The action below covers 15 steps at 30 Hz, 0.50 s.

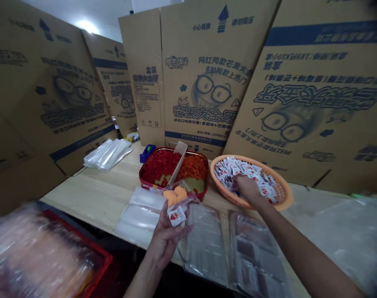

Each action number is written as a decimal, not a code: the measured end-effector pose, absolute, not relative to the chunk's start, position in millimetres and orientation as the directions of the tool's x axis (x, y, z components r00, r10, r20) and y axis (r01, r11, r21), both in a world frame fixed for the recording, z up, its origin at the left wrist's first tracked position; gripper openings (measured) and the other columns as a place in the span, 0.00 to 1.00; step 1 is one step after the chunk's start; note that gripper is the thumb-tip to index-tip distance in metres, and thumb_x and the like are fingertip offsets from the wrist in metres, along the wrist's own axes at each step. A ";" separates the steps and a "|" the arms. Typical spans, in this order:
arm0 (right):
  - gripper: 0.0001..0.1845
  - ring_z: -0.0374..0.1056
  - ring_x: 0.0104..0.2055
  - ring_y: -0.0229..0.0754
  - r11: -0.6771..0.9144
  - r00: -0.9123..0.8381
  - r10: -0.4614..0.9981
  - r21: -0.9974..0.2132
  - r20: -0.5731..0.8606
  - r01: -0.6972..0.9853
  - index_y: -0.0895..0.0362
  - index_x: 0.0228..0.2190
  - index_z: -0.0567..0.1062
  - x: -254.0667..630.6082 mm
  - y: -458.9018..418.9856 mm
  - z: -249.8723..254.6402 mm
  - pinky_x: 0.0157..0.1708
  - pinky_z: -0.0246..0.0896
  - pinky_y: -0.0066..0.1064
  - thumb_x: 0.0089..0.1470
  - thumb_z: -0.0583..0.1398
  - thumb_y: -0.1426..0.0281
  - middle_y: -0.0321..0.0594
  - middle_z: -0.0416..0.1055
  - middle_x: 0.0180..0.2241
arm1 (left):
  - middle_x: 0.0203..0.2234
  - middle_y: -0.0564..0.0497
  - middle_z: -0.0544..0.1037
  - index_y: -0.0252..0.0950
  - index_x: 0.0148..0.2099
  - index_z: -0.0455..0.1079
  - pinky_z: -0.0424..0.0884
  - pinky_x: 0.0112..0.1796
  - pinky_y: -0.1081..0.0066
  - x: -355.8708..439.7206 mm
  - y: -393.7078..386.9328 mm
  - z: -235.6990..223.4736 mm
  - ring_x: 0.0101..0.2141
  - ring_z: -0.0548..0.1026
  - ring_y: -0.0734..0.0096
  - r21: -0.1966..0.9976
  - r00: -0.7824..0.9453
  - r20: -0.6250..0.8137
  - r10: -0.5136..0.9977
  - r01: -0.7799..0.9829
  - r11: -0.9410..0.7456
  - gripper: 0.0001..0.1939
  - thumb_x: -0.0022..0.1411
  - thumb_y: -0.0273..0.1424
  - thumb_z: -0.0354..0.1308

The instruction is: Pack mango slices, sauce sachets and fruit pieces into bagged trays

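My left hand (168,234) is closed on a clear plastic bag (185,201) with an orange candy piece (175,195) showing in it. A small white sachet (176,215) with a red print also sits at its fingers. My right hand (246,186) reaches into an orange plastic basket (286,196) heaped with white sachets (238,165). Its fingertips are hidden among the sachets, so what they grip cannot be made out. Behind the left hand stands a red tray (141,174), split by a cardboard strip (178,163) into red pieces (163,163) and orange pieces (193,165).
Clear compartment trays (207,244) lie at the table's front edge. Flat plastic bags (141,211) are beside them, with more bags (107,154) at the back left. A blue tape dispenser (147,153) stands behind. Large cartons (203,82) wall the back. A red crate (104,260) is lower left.
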State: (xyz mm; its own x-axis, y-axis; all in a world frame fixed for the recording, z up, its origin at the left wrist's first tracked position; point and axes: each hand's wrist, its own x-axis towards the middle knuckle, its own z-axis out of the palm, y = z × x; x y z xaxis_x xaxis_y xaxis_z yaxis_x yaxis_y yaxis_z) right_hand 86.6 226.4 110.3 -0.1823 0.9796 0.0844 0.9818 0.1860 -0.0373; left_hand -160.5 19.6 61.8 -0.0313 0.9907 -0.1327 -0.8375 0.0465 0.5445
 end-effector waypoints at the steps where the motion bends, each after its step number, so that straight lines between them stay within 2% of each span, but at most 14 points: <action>1: 0.12 0.67 0.38 0.45 0.187 -0.181 0.975 -0.035 0.131 0.982 0.63 0.32 0.73 84.0 221.2 113.7 0.34 0.55 0.32 0.53 0.50 0.77 0.53 0.71 0.37 | 0.54 0.52 0.64 0.56 0.58 0.52 0.61 0.51 0.49 -162.8 18.9 62.4 0.55 0.62 0.53 0.542 -0.045 -0.133 0.990 -0.840 0.035 0.45 0.43 0.16 0.61; 2: 0.13 0.66 0.39 0.46 0.184 -0.167 0.968 -0.075 0.188 0.980 0.63 0.33 0.73 79.2 214.5 117.9 0.35 0.55 0.32 0.54 0.49 0.75 0.55 0.71 0.38 | 0.54 0.52 0.64 0.56 0.58 0.52 0.61 0.51 0.49 -165.1 18.5 62.9 0.55 0.62 0.53 0.541 -0.058 -0.134 0.989 -0.840 0.024 0.45 0.42 0.16 0.61; 3: 0.13 0.67 0.38 0.46 0.190 -0.147 0.961 -0.170 0.235 0.967 0.63 0.33 0.72 72.1 206.2 122.4 0.34 0.56 0.32 0.55 0.50 0.72 0.54 0.71 0.38 | 0.54 0.52 0.64 0.55 0.58 0.52 0.61 0.51 0.49 -167.3 18.3 63.4 0.54 0.62 0.52 0.545 -0.069 -0.135 0.988 -0.839 0.016 0.45 0.42 0.15 0.61; 5: 0.14 0.67 0.32 0.43 0.231 -0.114 0.960 -0.496 0.254 0.837 0.60 0.31 0.73 50.9 185.8 129.9 0.30 0.57 0.30 0.53 0.53 0.64 0.47 0.73 0.32 | 0.54 0.52 0.64 0.55 0.58 0.52 0.61 0.51 0.49 -171.1 17.6 64.2 0.55 0.62 0.52 0.558 -0.082 -0.134 0.988 -0.830 0.007 0.45 0.42 0.15 0.61; 6: 0.13 0.67 0.29 0.41 0.249 -0.149 0.968 -0.668 0.204 0.702 0.58 0.29 0.73 37.6 174.3 131.7 0.28 0.57 0.29 0.50 0.55 0.61 0.43 0.73 0.29 | 0.54 0.52 0.63 0.54 0.59 0.51 0.61 0.51 0.48 -172.6 16.9 64.9 0.55 0.62 0.52 0.564 -0.086 -0.129 0.988 -0.826 0.002 0.45 0.43 0.16 0.61; 7: 0.13 0.66 0.26 0.39 0.244 -0.214 0.966 -0.785 0.145 0.569 0.57 0.27 0.73 23.4 162.6 131.9 0.26 0.57 0.28 0.48 0.56 0.60 0.40 0.73 0.26 | 0.55 0.52 0.63 0.55 0.59 0.51 0.61 0.51 0.48 -173.7 16.0 65.7 0.55 0.62 0.52 0.568 -0.089 -0.120 0.989 -0.823 -0.005 0.45 0.43 0.16 0.61; 8: 0.12 0.66 0.25 0.39 0.218 -0.283 0.955 -0.847 0.084 0.485 0.57 0.26 0.73 8.9 151.4 130.5 0.26 0.58 0.28 0.46 0.57 0.60 0.38 0.73 0.25 | 0.55 0.52 0.62 0.55 0.59 0.51 0.61 0.51 0.48 -174.6 14.7 66.7 0.55 0.62 0.52 0.571 -0.091 -0.112 0.990 -0.821 -0.011 0.45 0.43 0.16 0.61; 11: 0.09 0.64 0.24 0.39 0.213 -0.357 0.933 -0.863 0.042 0.457 0.56 0.21 0.73 -28.5 125.4 120.7 0.25 0.57 0.29 0.43 0.58 0.64 0.36 0.71 0.21 | 0.58 0.52 0.59 0.56 0.59 0.50 0.60 0.52 0.48 -177.0 9.1 70.0 0.55 0.62 0.53 0.564 -0.101 -0.105 0.989 -0.826 -0.025 0.45 0.44 0.15 0.60; 15: 0.07 0.65 0.27 0.41 0.347 -0.425 0.896 -0.800 0.129 0.489 0.55 0.18 0.73 -52.7 120.5 113.8 0.28 0.59 0.31 0.43 0.59 0.68 0.38 0.70 0.24 | 0.60 0.52 0.56 0.56 0.59 0.52 0.60 0.52 0.48 -186.4 0.3 71.6 0.54 0.64 0.53 0.562 -0.147 -0.146 0.978 -0.826 -0.040 0.44 0.45 0.16 0.60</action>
State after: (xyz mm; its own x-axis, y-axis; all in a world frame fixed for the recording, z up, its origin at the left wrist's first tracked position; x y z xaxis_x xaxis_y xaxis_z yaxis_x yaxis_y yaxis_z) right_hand -52.7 120.5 113.8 -0.4245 0.8962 0.1290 0.4890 0.3469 -0.8003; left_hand -186.4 0.3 71.6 -0.1467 0.9783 -0.1463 -0.8263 -0.0399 0.5618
